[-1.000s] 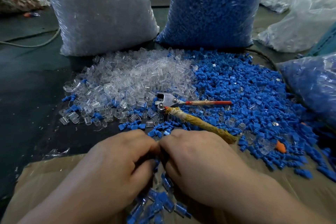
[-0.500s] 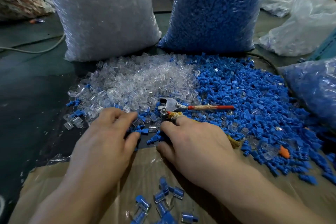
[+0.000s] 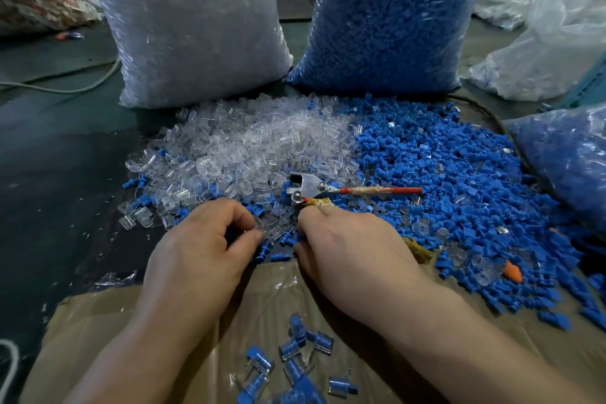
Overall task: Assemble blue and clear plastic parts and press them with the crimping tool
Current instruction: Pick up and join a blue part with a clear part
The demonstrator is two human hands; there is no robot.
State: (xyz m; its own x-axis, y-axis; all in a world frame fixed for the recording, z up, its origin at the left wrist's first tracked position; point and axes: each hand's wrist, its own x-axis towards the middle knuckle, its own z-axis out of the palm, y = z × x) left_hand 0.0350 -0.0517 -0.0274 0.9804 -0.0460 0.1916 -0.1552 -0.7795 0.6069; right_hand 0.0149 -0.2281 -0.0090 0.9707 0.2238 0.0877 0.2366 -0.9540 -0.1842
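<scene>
A heap of clear plastic parts [image 3: 249, 147] lies beside a wider heap of blue parts [image 3: 442, 180]. Between them rests the crimping tool [image 3: 306, 185], with one red handle pointing right and one yellow-wrapped handle running under my right hand. My left hand [image 3: 203, 249] pinches a clear part between thumb and forefinger at the near edge of the heaps. My right hand [image 3: 351, 249] is curled over the yellow handle, its thumb and fingertips closed on a blue part; the fingertips are mostly hidden. Several joined blue-and-clear pieces [image 3: 295, 357] lie on the cardboard [image 3: 98, 338] near me.
A tall bag of clear parts [image 3: 190, 26] and a tall bag of blue parts [image 3: 387, 16] stand behind the heaps. Another blue-filled bag [image 3: 567, 161] lies at the right, white bags [image 3: 551, 43] beyond it. A cable [image 3: 65, 85] crosses the dark floor at left.
Both hands left the cardboard and reached forward to the heaps. The left hand's fingers have since curled round a clear part. Joined pieces now lie uncovered on the cardboard.
</scene>
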